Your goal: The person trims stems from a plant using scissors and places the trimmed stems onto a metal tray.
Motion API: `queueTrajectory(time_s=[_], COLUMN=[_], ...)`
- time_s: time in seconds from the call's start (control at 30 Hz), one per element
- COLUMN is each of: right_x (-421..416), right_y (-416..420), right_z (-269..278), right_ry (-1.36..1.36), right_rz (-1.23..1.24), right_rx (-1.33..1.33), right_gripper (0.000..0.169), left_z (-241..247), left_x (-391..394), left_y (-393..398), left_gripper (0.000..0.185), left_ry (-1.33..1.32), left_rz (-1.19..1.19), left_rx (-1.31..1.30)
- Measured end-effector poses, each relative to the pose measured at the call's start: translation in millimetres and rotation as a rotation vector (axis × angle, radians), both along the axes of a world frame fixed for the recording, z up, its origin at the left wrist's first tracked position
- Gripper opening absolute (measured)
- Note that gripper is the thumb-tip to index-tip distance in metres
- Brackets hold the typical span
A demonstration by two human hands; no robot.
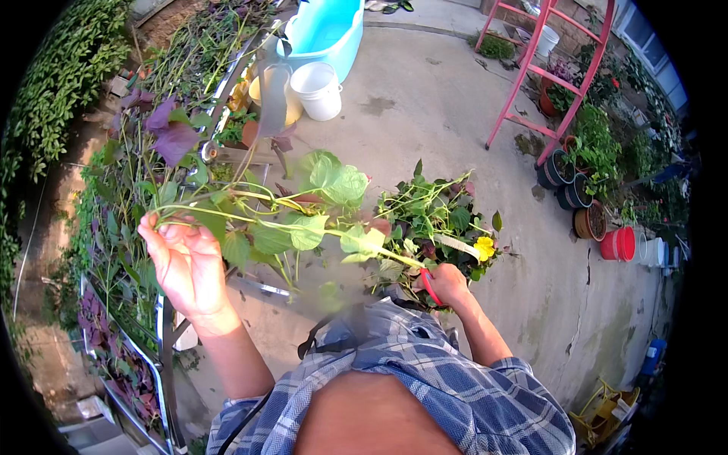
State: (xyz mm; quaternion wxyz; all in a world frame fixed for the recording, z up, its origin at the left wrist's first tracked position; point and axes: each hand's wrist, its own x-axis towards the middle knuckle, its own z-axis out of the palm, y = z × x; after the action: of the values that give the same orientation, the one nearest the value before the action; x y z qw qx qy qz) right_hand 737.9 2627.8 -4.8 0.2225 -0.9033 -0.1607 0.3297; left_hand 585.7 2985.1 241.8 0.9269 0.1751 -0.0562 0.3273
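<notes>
My left hand (190, 267) is raised at the left, its thumb and fingertips closed on the thin end of a leafy green vine (267, 219). The vine stretches across in front of me towards my right hand (446, 284). That hand is closed around the red handle of a tool (431, 289), probably scissors or pruners; its blades are hidden by leaves. Just beyond my right hand lies a pile of cut green and purple foliage (432, 210) with a yellow flower (484, 248) at its right side. A blurred smudge covers part of the view below the vine.
Dense vines on a metal frame (162, 352) run along my left. Beyond stand a white bucket (318, 91), a yellowish bucket (278, 94) and a blue tub (324, 34). A red ladder (534, 85) stands ahead right; potted plants and a red bucket (617, 244) line the right side.
</notes>
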Motion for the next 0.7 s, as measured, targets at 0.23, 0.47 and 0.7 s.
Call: queueTrajectory(time_s=[0.23, 0.47, 0.7], right_x=[23.8, 78.6, 60.0], right_y=[18.1, 96.8, 98.5], right_z=[83.7, 74.2, 81.5], right_ry=[-0.327, -0.075, -0.098], right_rz=[-0.212, -0.016, 0.201], right_rx=[0.357, 0.5, 0.18], right_gripper=[0.032, 0.036, 0.055], left_z=[61.6, 110.9, 148.6], left_x=[35.0, 42.5, 48.8], left_y=[7.9, -7.5, -8.2], left_gripper=[0.033, 0.037, 0.038], left_ry=[0.302, 0.148, 0.16], left_rz=[0.447, 0.372, 0.445], left_rx=[0.641, 0.827, 1.059])
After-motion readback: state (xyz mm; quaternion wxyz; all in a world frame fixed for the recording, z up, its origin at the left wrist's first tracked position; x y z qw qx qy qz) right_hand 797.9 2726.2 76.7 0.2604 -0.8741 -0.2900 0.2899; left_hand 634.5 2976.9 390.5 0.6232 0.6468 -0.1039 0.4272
